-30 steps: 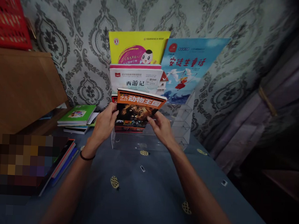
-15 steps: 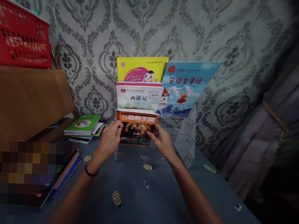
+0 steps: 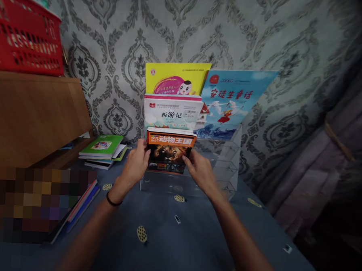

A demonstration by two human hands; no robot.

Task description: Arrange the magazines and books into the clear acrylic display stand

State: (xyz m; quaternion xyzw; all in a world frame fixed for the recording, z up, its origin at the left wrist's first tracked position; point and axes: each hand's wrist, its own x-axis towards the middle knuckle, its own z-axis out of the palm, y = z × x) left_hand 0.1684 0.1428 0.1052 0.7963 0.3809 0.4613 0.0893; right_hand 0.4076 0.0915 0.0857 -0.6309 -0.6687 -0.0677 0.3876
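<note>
Upright in the lower tier of a clear acrylic book rack (image 3: 228, 166) is a book with an orange title band and a lion's face (image 3: 169, 152). My left hand (image 3: 136, 159) closes on its left edge; my right hand (image 3: 201, 169) grips its right edge, thumb on the front cover. Behind it stands a white book with a pink top edge (image 3: 171, 110). Farther back, a yellow book (image 3: 178, 72) shows its upper part. On the rack's upper right leans a blue book (image 3: 234, 102) with a girl in red and white birds.
A stack of books with a green one on top (image 3: 103, 144) lies at the left, before a wooden cabinet (image 3: 33, 119) carrying a red basket (image 3: 25, 38). More books (image 3: 81, 207) lie near left, partly blurred out. A curtain (image 3: 312, 178) hangs right of the blue-covered table (image 3: 175, 252).
The lion book has shifted slightly right relative to the white book behind it, both hands still on its edges. The whole view has also shifted a little.
</note>
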